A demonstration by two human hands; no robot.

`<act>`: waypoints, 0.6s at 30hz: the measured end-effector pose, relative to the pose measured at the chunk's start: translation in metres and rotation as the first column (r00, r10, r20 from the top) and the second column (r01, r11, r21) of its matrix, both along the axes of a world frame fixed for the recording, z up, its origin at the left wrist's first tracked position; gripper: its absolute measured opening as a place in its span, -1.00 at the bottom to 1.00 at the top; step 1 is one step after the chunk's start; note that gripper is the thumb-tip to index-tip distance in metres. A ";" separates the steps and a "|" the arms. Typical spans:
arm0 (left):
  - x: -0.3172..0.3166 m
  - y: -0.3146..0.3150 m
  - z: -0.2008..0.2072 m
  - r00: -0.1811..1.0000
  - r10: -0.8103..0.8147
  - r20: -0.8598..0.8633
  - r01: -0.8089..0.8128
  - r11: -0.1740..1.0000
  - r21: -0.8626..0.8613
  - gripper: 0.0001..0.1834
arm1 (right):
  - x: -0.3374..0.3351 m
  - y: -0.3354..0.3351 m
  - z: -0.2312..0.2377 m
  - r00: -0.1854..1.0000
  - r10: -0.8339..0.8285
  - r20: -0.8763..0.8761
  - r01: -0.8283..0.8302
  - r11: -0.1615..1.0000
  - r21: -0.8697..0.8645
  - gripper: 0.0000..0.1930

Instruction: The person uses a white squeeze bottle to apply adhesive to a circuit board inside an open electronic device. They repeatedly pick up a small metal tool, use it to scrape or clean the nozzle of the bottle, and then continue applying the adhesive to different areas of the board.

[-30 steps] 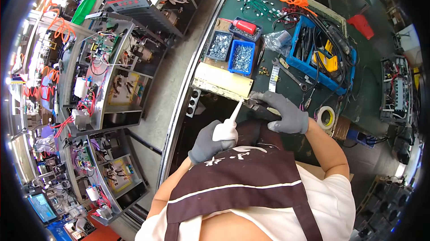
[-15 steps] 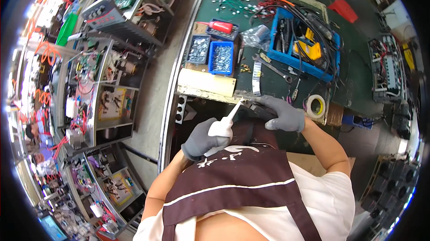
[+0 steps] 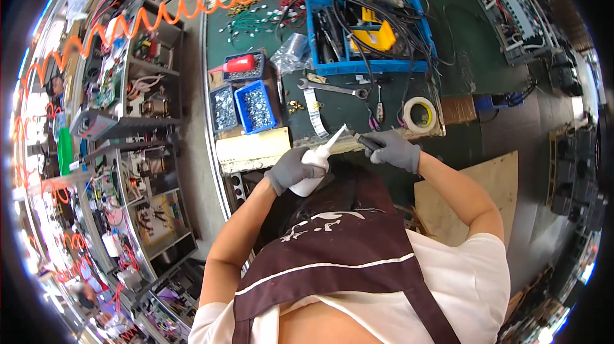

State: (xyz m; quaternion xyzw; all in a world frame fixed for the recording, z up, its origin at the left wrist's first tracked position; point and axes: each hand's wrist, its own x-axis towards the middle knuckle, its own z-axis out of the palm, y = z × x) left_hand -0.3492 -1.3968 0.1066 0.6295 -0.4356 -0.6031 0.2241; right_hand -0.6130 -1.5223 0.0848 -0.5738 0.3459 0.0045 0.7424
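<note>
Rightward along the near edge of the bench [image 3: 348, 110], the white bottle [image 3: 308, 185] has shifted: its nozzle [image 3: 332, 141] was by the right end of the board [image 3: 252, 147] and now points past the paper strip [image 3: 314, 112]. The left hand [image 3: 291, 170] is wrapped around the bottle, held tilted beside that edge. The right hand [image 3: 395, 151], fingers curled, grips a dark tool [image 3: 369, 143] just beside the nozzle tip; whether they touch, I cannot tell. Tape [image 3: 409, 117] lies at the near right corner. Farther back are the wrench [image 3: 336, 88] and, toward the far right corner, the toolbox [image 3: 384, 66]. Near the left edge sits the blue tray [image 3: 261, 129] of small metal parts.
</note>
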 end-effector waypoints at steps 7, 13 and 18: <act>0.000 -0.030 -0.036 0.994 -0.090 0.062 0.088 0.995 0.045 -0.47 | 0.000 -0.004 -0.003 0.974 -0.122 -0.193 0.104 0.989 -0.103 -0.48; 0.007 -0.018 -0.031 0.966 0.035 -0.256 -0.023 0.998 0.050 -0.44 | -0.004 -0.003 -0.026 0.960 -0.207 -0.186 0.112 0.900 -0.422 -0.47; 0.009 0.002 -0.015 0.921 0.108 -0.374 -0.133 0.990 -0.040 -0.37 | 0.012 -0.002 -0.033 0.911 -0.227 -0.344 -0.094 0.699 -0.709 -0.40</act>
